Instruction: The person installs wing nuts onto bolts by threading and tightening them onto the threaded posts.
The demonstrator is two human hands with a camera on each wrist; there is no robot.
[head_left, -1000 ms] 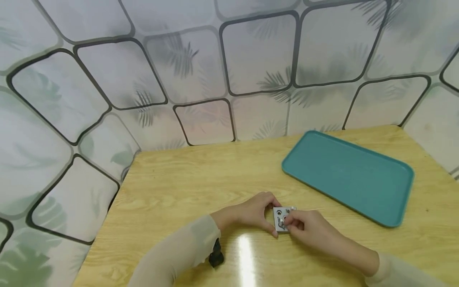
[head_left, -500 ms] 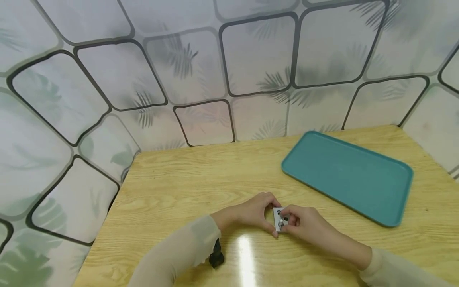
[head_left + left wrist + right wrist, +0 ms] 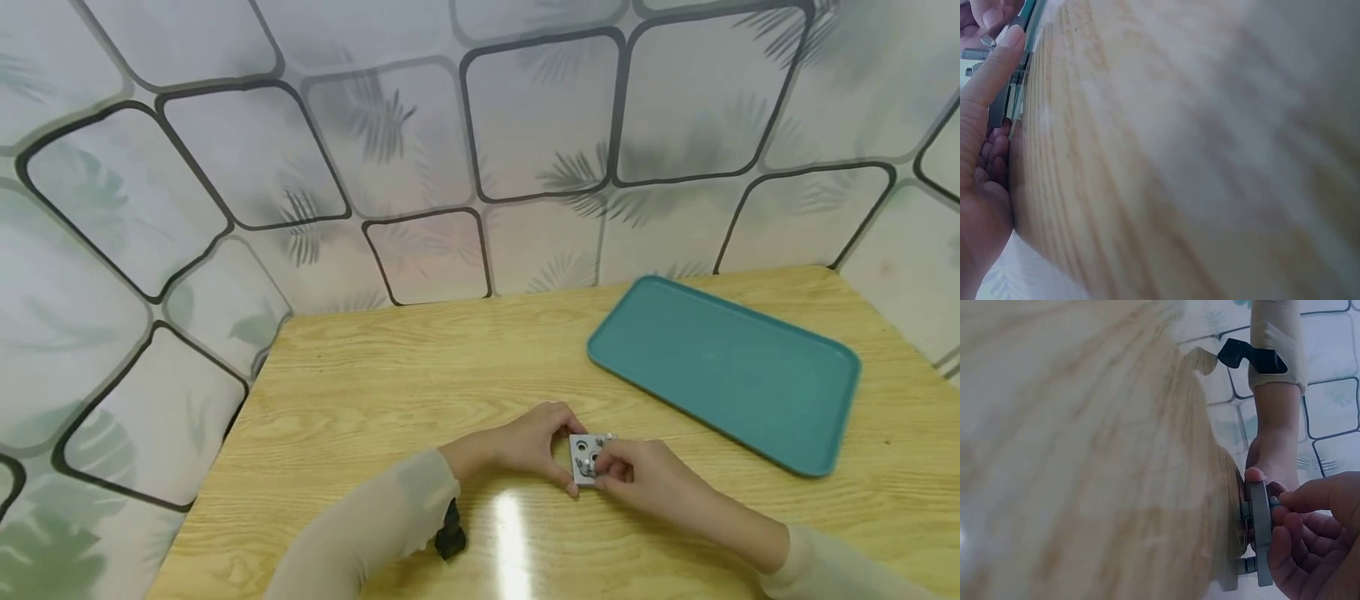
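A small square grey metal plate (image 3: 576, 450) with round holes lies on the table in the head view. My left hand (image 3: 525, 442) grips its left side, index finger at the far edge and thumb at the near edge. Threaded bolts (image 3: 975, 54) rise from the plate in the left wrist view. With thumb and index finger my right hand (image 3: 652, 475) pinches a small wing nut (image 3: 988, 41) on one bolt; its fingertips partly hide it. The right wrist view shows the plate (image 3: 1261, 531) edge-on, with bolt heads (image 3: 1247, 565) between it and the table.
A teal tray (image 3: 720, 371) lies to the right and farther back on the wooden table (image 3: 390, 375). Behind the table hangs a patterned cloth (image 3: 420, 133). A black wrist device (image 3: 451, 533) sits below the left sleeve.
Half a second ago my right fingers reached farther across the plate's far side; now they are drawn back, regripping at the wing nut. My left hand and the plate stay put.
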